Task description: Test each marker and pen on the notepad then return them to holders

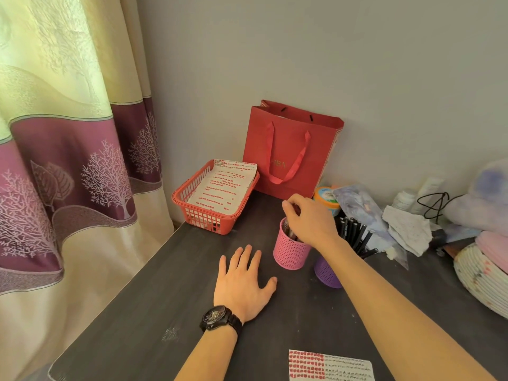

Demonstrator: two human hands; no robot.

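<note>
My right hand (308, 221) hovers over the pink mesh holder (290, 253), its fingertips pinching the top of a dark reddish marker (293, 208) that stands in the holder with others. Behind my right forearm is a purple mesh holder (327, 273) with several black pens (354, 233) sticking out. Left of the pink holder, my left hand (243, 281) lies flat on the dark table (154, 312) with fingers spread, a black watch on its wrist. The notepad sheet (330, 365), covered with red and black test marks, lies at the bottom edge.
A red plastic basket (211, 215) holding a sheet with red marks stands at the back left, with a red paper bag (291, 149) behind it against the wall. Jars, cloths, a cable and a woven basket (478, 281) crowd the right side. A curtain hangs at the left.
</note>
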